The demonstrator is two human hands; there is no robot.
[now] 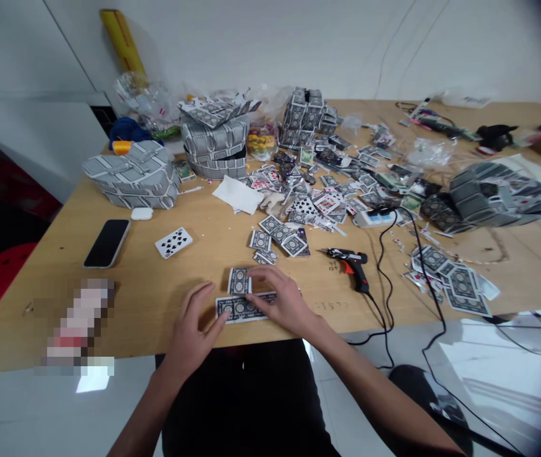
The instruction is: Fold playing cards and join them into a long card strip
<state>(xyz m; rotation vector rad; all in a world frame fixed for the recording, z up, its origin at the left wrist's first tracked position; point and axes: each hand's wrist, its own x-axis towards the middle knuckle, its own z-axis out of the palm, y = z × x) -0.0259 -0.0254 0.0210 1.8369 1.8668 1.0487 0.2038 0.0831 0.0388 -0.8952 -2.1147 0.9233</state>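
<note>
A strip of dark patterned playing cards (pixel 239 309) lies flat near the table's front edge. Just above its left part is a patterned card piece (pixel 238 281), touching or nearly touching the strip. My right hand (pixel 282 301) is over the strip's right part, its thumb and fingers around the right edge of the upper card. My left hand (pixel 195 327) is at the strip's left end, fingers apart, thumb close to the strip, with nothing held. A glue gun (pixel 353 266) with an orange trigger lies to the right of my right hand.
A phone (pixel 107 244), a white case (pixel 142 214) and a spade card stack (pixel 174 242) lie at left. Woven card baskets (pixel 139 174) stand behind. Loose cards (pixel 327 202) cover the middle back. Black cables run from a power strip (pixel 375 218) over the front edge.
</note>
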